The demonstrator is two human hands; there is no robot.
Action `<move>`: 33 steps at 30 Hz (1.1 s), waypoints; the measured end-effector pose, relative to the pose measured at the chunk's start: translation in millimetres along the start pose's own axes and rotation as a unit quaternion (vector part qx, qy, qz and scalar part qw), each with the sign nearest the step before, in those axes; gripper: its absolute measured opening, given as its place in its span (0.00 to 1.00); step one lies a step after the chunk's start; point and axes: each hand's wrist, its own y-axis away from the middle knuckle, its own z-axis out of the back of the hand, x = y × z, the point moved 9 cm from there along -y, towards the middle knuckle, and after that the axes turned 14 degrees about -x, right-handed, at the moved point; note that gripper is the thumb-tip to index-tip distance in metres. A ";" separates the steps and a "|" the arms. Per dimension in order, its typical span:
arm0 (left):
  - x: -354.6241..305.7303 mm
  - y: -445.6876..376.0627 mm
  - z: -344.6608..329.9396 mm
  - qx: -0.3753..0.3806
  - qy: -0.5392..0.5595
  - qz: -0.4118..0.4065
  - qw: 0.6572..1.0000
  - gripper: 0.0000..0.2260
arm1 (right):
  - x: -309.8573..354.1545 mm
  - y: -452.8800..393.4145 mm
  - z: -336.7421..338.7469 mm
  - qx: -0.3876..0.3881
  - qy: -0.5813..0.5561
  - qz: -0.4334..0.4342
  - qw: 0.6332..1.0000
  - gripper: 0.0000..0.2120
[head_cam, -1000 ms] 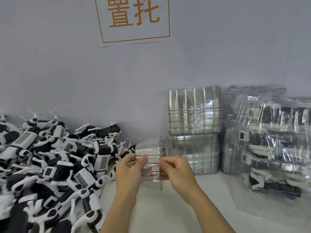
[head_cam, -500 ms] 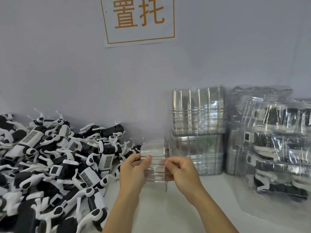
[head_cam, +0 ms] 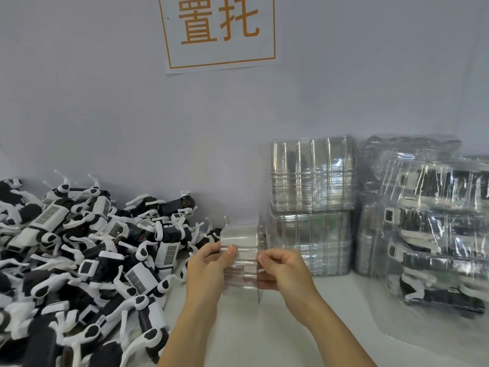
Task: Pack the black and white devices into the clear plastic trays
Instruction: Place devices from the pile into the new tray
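A clear plastic tray [head_cam: 242, 241] is held upright above the white table, between both hands. My left hand [head_cam: 209, 266] grips its left side, thumb on the front face. My right hand [head_cam: 284, 268] pinches its right edge with curled fingers. A large heap of black and white devices [head_cam: 87, 258] covers the table on the left. No device is in the held tray.
Two stacks of empty clear trays [head_cam: 312, 207] stand against the wall behind my hands. A plastic bag of packed trays [head_cam: 434, 223] sits at the right. A white sign with orange characters [head_cam: 219, 30] hangs on the wall. Bare table [head_cam: 277, 335] lies under my forearms.
Both hands keep hold of the clear tray at about the same spot; my right fingers have curled tighter on its edge. The view has shifted slightly left.
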 end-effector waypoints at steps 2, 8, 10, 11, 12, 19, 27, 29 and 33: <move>-0.1 0.5 0.6 0.002 0.003 0.003 1.000 0.02 | -1.4 0.9 -1.6 0.010 -0.007 -0.010 1.000 0.11; -3.4 2.6 0.0 0.005 0.007 0.001 1.000 0.04 | -4.5 2.8 -4.3 0.020 -0.015 -0.029 0.999 0.11; -3.7 3.5 0.2 0.008 0.004 0.002 1.000 0.08 | -4.1 4.2 -4.1 0.018 -0.015 -0.032 0.999 0.10; -3.6 3.7 0.4 0.009 0.003 0.004 1.000 0.08 | -3.7 4.6 -4.1 0.019 -0.017 -0.033 0.999 0.10; -3.4 3.7 0.4 0.009 0.004 0.006 1.000 0.08 | -3.1 4.9 -4.3 0.020 -0.019 -0.033 0.999 0.11; -2.6 2.5 1.6 0.000 0.000 0.009 1.000 0.08 | 1.9 5.3 -0.1 0.003 -0.022 -0.015 1.000 0.09; -2.9 2.7 0.1 0.009 0.004 0.012 1.000 0.07 | 11.2 5.1 2.7 -0.016 0.003 0.029 0.999 0.13; -2.9 2.9 0.2 0.011 0.004 0.013 1.000 0.06 | 10.4 5.2 2.0 -0.013 0.001 0.023 1.000 0.14; -2.7 2.1 0.9 0.015 -0.001 0.010 1.000 0.08 | 5.8 4.9 0.8 -0.008 -0.002 -0.001 1.000 0.14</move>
